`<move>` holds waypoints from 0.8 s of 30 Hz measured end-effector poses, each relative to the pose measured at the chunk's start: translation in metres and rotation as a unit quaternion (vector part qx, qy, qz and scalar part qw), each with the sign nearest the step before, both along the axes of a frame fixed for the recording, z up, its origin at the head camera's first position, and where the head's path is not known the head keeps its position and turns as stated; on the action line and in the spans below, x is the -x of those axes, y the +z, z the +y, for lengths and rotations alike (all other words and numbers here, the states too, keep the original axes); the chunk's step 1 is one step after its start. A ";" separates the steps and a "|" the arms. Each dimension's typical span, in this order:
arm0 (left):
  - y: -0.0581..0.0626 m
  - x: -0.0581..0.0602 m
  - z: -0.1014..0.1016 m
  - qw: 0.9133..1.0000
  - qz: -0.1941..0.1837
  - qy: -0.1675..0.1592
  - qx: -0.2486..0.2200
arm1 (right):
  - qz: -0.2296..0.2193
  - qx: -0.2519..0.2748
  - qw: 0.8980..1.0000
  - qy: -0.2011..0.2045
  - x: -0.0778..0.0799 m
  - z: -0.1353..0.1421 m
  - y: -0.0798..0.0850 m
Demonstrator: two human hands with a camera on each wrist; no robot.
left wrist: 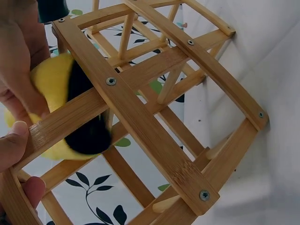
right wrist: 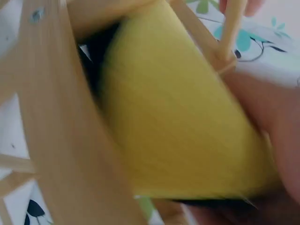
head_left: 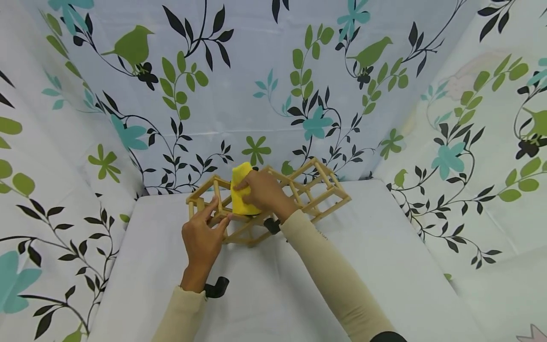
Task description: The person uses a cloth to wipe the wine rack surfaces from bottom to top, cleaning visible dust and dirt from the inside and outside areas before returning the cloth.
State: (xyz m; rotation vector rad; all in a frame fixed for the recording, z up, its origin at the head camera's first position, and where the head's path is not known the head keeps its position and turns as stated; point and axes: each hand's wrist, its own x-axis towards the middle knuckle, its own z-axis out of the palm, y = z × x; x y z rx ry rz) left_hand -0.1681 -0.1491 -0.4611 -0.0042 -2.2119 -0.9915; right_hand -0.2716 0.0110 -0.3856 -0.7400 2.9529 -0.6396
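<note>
A light wooden rack of screwed slats and round dowels (left wrist: 157,138) stands at the back of the white table, its folding frame spread in a zigzag. My left hand (head_left: 202,237) grips a slat at the rack's left end, thumb on one side and fingers on the other. My right hand (head_left: 265,190) holds a yellow cloth (head_left: 241,204) with a black side, bunched against the rack just right of the left hand. In the left wrist view the cloth wraps behind a slat. The right wrist view is blurred; there the yellow cloth fills the middle beside a wide slat.
The white tabletop (head_left: 256,294) spreads in front of the rack. A patterned sheet (head_left: 256,114) with leaves and birds hangs right behind the rack, with more sheeting at both sides. The rack's right half (head_left: 332,209) extends past the right hand.
</note>
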 end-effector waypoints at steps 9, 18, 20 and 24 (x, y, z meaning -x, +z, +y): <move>-0.002 0.001 -0.001 1.000 0.008 -0.001 0.003 | 0.023 -0.017 1.000 0.010 -0.004 0.001 -0.005; -0.001 0.000 0.001 1.000 0.013 -0.012 -0.007 | 0.268 0.134 0.939 -0.169 0.009 0.017 0.004; -0.001 -0.001 0.002 1.000 0.013 -0.010 -0.008 | 0.272 0.096 0.943 -0.166 0.011 0.014 -0.003; -0.001 -0.002 0.002 1.000 0.017 -0.001 -0.015 | 0.236 -0.033 0.963 -0.122 0.008 0.002 -0.014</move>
